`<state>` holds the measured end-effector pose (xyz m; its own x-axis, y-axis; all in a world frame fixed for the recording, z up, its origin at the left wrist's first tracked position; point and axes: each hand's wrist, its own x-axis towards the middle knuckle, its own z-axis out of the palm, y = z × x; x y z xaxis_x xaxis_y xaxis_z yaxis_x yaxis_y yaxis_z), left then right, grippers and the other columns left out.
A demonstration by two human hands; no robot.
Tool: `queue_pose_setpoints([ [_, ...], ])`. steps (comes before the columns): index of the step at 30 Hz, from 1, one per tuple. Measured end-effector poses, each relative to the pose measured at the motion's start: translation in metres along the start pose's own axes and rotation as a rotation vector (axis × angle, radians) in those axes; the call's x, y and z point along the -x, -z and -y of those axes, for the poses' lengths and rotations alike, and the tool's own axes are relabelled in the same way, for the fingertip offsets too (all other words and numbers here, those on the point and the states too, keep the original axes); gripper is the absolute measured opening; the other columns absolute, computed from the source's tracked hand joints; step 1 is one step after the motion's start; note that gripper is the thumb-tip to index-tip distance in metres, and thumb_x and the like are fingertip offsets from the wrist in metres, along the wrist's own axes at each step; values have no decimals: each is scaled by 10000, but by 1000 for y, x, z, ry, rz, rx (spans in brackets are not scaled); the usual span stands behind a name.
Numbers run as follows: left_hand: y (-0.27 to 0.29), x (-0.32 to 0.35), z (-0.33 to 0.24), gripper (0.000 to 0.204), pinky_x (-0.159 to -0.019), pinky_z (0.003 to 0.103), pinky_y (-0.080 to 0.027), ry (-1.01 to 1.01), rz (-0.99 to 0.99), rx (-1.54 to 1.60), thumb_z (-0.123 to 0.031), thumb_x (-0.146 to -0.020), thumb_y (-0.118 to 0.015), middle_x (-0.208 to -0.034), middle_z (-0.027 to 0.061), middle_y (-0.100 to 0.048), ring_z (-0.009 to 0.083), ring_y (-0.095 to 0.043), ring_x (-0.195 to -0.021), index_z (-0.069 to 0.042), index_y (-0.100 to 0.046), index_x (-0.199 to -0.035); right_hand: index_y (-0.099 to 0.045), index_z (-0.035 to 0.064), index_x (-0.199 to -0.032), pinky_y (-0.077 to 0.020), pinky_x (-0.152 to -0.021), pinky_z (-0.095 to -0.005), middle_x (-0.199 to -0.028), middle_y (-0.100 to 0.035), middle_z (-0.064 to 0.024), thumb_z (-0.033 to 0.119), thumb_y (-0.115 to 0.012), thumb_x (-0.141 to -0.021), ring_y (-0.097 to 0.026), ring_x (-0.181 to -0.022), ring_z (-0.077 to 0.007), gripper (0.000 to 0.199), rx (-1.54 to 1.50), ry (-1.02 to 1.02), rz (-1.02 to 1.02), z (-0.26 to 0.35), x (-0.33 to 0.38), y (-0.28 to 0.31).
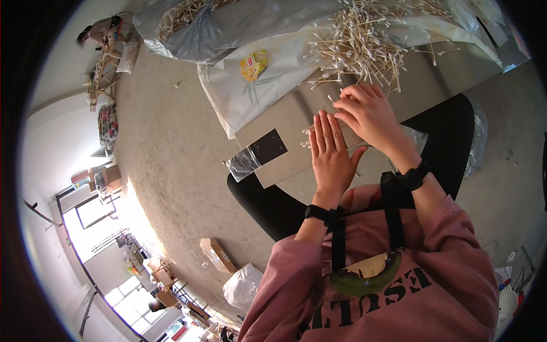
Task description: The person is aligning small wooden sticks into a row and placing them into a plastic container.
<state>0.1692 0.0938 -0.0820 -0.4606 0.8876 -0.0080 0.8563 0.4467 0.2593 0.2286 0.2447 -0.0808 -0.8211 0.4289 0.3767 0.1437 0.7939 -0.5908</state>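
My left hand (329, 157) lies flat, fingers stretched and close together, over several cotton swabs (305, 145) on the brown board. White swab tips show along its left side; the rest are hidden under the fingers. Just to its right, my right hand (369, 117) is bent, its thumb and fingers pinched near the left fingertips. A single cotton swab (331, 98) sticks out at the right fingertips and appears to be held there. Beyond both hands rises a big loose pile of wooden-stick cotton swabs (364, 43).
A dark flat piece with a clear plastic bag (244, 164) lies left on the board (285, 165). A yellow wrapper (254, 65) rests on white sheeting (228, 105). Grey plastic (194, 43) holds more swabs. A cardboard box (217, 255) and white sack (243, 286) stand on the floor; another person (102, 31) is far left.
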Motion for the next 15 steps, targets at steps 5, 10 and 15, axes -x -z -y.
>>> queue_pose_setpoints([
  [5, -1, 0, 1, 948, -1195, 496, -166, -10, -12, -1, -554, -900, -578, -1580, 258, -194, 383, -162, -1485, 83, -211, -1498, -573, 55, -914, -462, -824, -391, -906, -570, -53, 20, -685, -761, -582, -883, -250, 193, 55, -125, -170, 4, -3, -11],
  [10, -1, 0, 3, 941, -1195, 496, -165, -18, -12, 7, -543, -901, -583, -1580, 257, -197, 382, -163, -1485, 78, -211, -1500, -560, 47, -958, -467, -809, -392, -909, -583, -74, -19, -662, -755, -593, -867, -281, 237, 35, -161, -189, 2, -1, -13],
  [15, -1, 3, 4, 937, -1198, 495, -155, -29, 24, 22, -529, -901, -591, -1581, 250, -200, 377, -164, -1486, 71, -203, -1506, -569, 50, -975, -478, -794, -424, -895, -596, -102, -28, -630, -779, -598, -854, -313, 219, -45, -208, -191, -2, 0, -16],
])
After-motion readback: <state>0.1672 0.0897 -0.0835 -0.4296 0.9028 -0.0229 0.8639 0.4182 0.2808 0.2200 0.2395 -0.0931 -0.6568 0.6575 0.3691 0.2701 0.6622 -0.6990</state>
